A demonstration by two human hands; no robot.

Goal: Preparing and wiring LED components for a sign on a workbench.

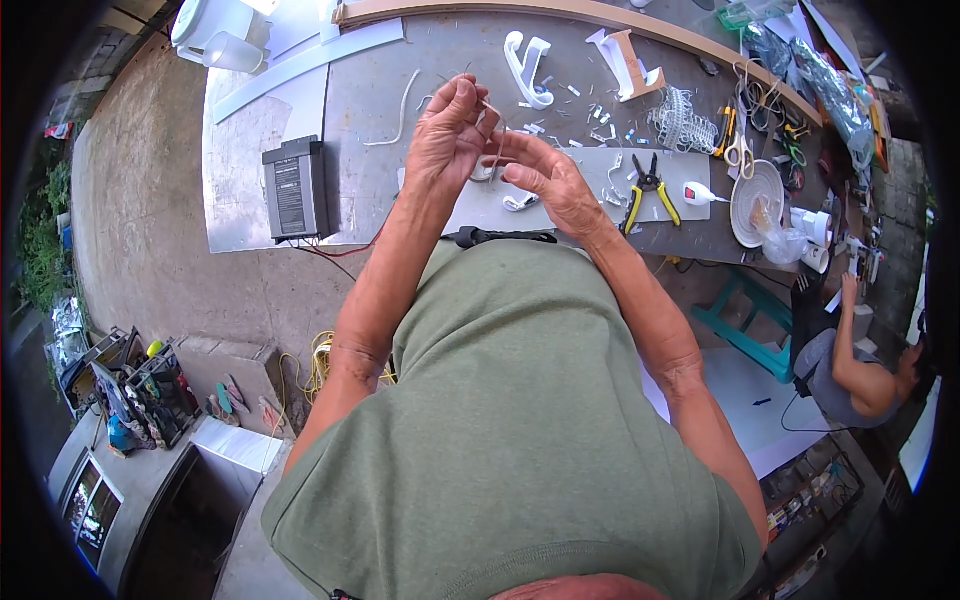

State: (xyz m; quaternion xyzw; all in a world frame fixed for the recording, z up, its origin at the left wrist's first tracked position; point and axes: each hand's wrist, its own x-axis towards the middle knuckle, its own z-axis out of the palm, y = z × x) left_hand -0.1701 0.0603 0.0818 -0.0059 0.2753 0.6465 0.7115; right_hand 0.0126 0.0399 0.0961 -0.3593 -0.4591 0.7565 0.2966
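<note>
My left hand (445,140) is raised over the metal table (240,180), pinching a thin wire (499,150). My right hand (555,190) is beside it, fingers loosely curved and apart, fingertips at the hanging wire. Beneath them on a grey board (680,170) lies a small white piece (520,200), partly hidden. Yellow-handled wire strippers (640,200) and a small white bottle (700,192) lie right of my right hand. Two white letter-shaped pieces (525,70) (620,65) sit farther back among scattered small strips.
A dark power unit (295,190) with cables sits left. Scissors (740,150), coiled white wire (675,120) and a round tray (750,178) lie right. A long brown strip (430,12) crosses the back. A teal stool (740,320) and another person (855,380) are at the right.
</note>
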